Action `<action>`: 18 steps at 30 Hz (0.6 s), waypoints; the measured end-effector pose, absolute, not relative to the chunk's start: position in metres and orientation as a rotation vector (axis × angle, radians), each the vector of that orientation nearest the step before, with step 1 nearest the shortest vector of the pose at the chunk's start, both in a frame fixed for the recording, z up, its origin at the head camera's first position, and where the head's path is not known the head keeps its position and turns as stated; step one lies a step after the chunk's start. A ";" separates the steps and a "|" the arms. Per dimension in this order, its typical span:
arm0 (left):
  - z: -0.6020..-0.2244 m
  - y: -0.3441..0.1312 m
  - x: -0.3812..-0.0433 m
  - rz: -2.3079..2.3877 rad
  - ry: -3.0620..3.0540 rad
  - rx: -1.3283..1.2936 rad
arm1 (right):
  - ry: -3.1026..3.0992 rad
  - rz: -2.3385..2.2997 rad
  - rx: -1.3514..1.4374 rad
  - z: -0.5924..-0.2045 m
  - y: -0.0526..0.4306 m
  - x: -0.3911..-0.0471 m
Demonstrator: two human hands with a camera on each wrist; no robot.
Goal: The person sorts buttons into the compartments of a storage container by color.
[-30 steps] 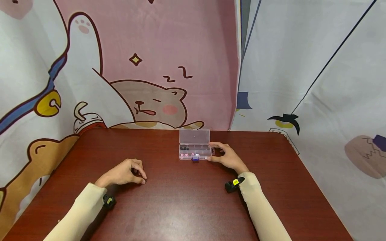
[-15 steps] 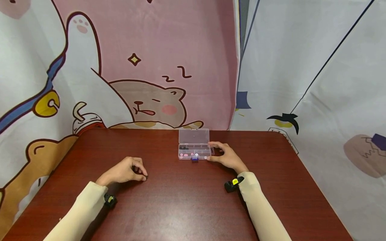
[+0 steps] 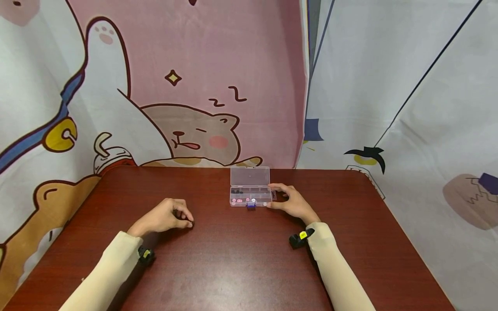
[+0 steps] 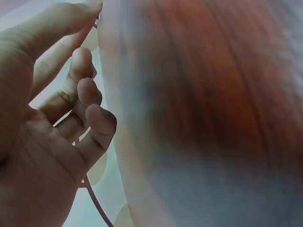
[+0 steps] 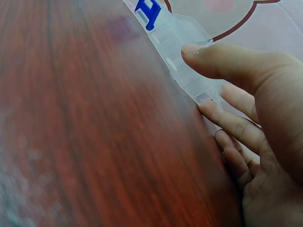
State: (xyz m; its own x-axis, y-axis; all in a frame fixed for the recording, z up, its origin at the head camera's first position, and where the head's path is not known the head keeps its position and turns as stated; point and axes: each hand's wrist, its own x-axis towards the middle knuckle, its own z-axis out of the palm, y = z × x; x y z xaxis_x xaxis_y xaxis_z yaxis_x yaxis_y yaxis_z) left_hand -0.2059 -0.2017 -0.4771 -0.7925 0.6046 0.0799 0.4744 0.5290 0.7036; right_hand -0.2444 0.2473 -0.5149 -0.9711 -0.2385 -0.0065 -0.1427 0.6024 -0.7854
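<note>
A clear plastic compartment box (image 3: 250, 176) stands at the back of the table with its lid raised. Small pink and white pieces (image 3: 239, 200) lie in its front row, and black pieces (image 3: 236, 191) in a back compartment. My right hand (image 3: 292, 202) holds the box's right end between thumb and fingers; the right wrist view shows the thumb (image 5: 213, 61) over the clear wall. My left hand (image 3: 165, 216), left of the box and just above the table, pinches a tiny dark piece (image 3: 192, 223) between thumb and forefinger. Its exact kind is too small to tell.
A blue latch (image 3: 251, 207) juts from the box's front. The brown wooden table (image 3: 233, 259) ends right behind the box, against a printed cloth (image 3: 268, 86). Black wrist cameras sit on both sleeves.
My left hand has moved slightly up and to the right, toward the box, and the dark piece at its fingertips has come into view. My right hand and the box stay put.
</note>
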 end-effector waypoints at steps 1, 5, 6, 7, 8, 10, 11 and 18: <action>-0.477 -0.201 -0.207 1.112 2.593 0.925 | 2.710 -1.314 -0.320 -0.515 0.247 -0.244; -0.476 -0.197 -0.210 1.109 2.606 0.941 | 2.704 -1.319 -0.306 -0.514 0.247 -0.244; -0.476 -0.196 -0.211 1.111 2.608 0.949 | 2.703 -1.320 -0.304 -0.514 0.247 -0.243; -0.476 -0.195 -0.212 1.108 2.612 0.949 | 2.705 -1.317 -0.310 -0.514 0.247 -0.243; -0.475 -0.194 -0.213 1.107 2.616 0.955 | 2.704 -1.320 -0.308 -0.514 0.247 -0.243; -0.475 -0.191 -0.214 1.116 2.611 0.952 | 2.703 -1.328 -0.308 -0.514 0.248 -0.243; -0.474 -0.190 -0.215 1.122 2.605 0.946 | 2.703 -1.329 -0.307 -0.514 0.248 -0.243; -0.471 -0.181 -0.221 1.128 2.587 0.900 | 2.704 -1.327 -0.319 -0.516 0.248 -0.243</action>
State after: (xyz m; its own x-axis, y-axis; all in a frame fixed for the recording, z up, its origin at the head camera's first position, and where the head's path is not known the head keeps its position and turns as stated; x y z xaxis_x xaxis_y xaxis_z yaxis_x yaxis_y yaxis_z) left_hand -0.2211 -0.1811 -0.4714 -0.8008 0.5944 0.0741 0.4586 0.5289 0.7141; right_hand -0.2433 0.2475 -0.5155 -0.9715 -0.2368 -0.0078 -0.1386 0.5952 -0.7915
